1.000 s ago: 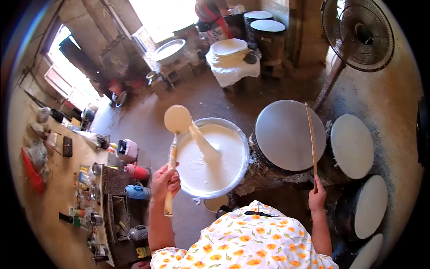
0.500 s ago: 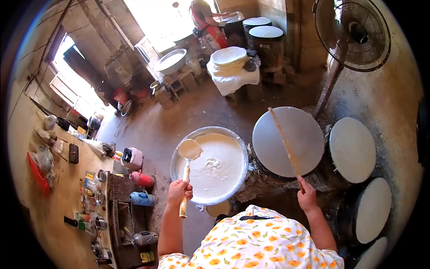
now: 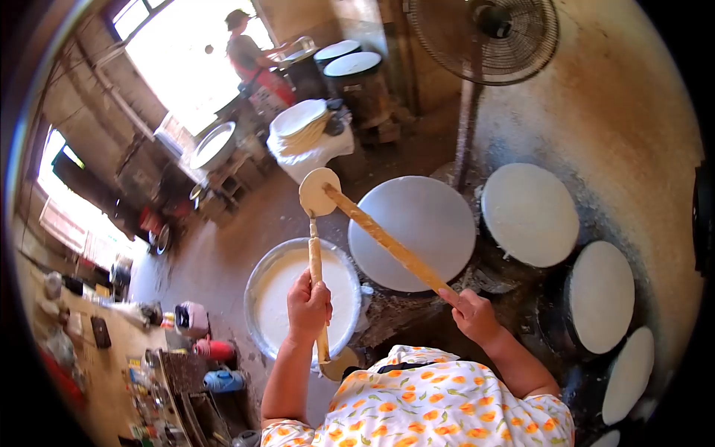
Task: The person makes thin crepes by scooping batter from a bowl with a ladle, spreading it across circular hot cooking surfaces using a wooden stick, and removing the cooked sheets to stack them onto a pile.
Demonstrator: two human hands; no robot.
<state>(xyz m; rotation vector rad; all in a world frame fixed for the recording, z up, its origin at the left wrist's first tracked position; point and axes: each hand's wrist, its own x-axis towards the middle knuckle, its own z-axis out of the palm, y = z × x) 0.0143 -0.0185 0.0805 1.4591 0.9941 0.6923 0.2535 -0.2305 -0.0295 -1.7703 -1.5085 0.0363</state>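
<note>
One ladle (image 3: 315,257), centre frame, left grip (image 3: 309,305) clasped round it; one flat stick (image 3: 391,244), tip overlapping the ladle, lower end in right grip (image 3: 475,316); one bowl (image 3: 251,302), left of centre.

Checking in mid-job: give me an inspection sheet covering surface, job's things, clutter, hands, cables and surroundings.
Surface: round grey disc right of the basin; nothing seen lying on it.
Job's things: basin holds white liquid; the tip of the stick overlaps the head of the ladle, contact uncertain.
Clutter: red flask and blue flask at left.
Hands: left hand grips ladle; right hand grips stick.
Cables: nothing clearly seen.
Surroundings: fan at upper right; white discs at right; another person at the back.
</note>
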